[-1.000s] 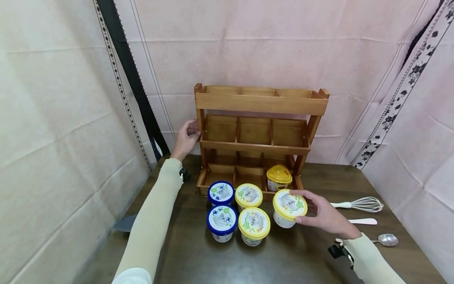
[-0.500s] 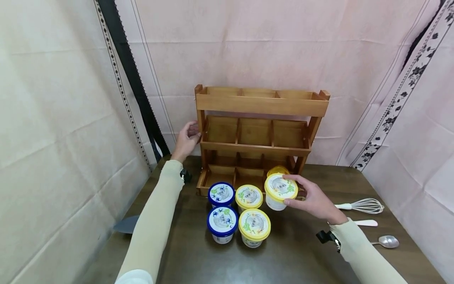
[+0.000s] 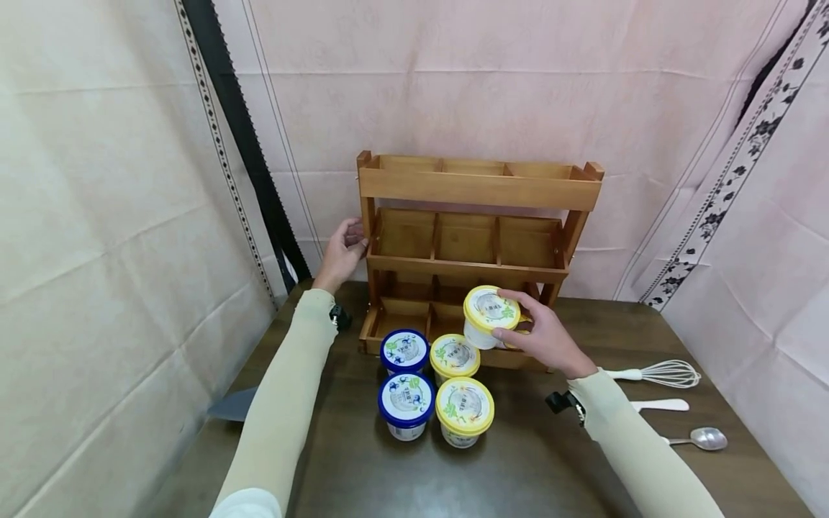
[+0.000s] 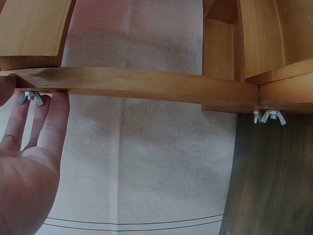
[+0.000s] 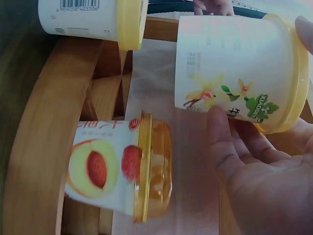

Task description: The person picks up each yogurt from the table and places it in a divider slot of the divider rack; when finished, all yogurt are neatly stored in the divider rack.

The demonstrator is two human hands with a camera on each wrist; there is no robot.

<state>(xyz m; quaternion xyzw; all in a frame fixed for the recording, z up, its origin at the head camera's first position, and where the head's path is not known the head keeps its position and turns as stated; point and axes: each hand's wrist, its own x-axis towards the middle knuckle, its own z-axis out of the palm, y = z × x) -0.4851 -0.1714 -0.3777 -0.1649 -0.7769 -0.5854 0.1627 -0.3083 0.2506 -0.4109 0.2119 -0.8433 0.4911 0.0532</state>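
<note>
My right hand point(image 3: 547, 337) grips a white tub point(image 3: 490, 311) with a yellow lid by its side, raised in front of the rack's bottom tier. Yellow flowers show on its wall in the right wrist view. Beside it there, a cup point(image 5: 98, 171) with a peach picture and a domed amber lid sits in the rack; the head view mostly hides it. My left hand point(image 3: 340, 255) holds the left upright point(image 4: 137, 83) of the wooden rack point(image 3: 479, 193), thumb and fingertips against the wood near a wing nut point(image 4: 32, 97).
Two blue-lidded tubs point(image 3: 406, 399) and two yellow-lidded tubs point(image 3: 464, 406) stand before the rack. To the right lie a whisk point(image 3: 667, 373), a white handle point(image 3: 663, 405) and a spoon point(image 3: 707, 438). Curtains hang behind and at both sides.
My right hand has carried the yellow-lidded tub up and to the left, from over the table to the front of the bottom tier. The left hand stays at the rack.
</note>
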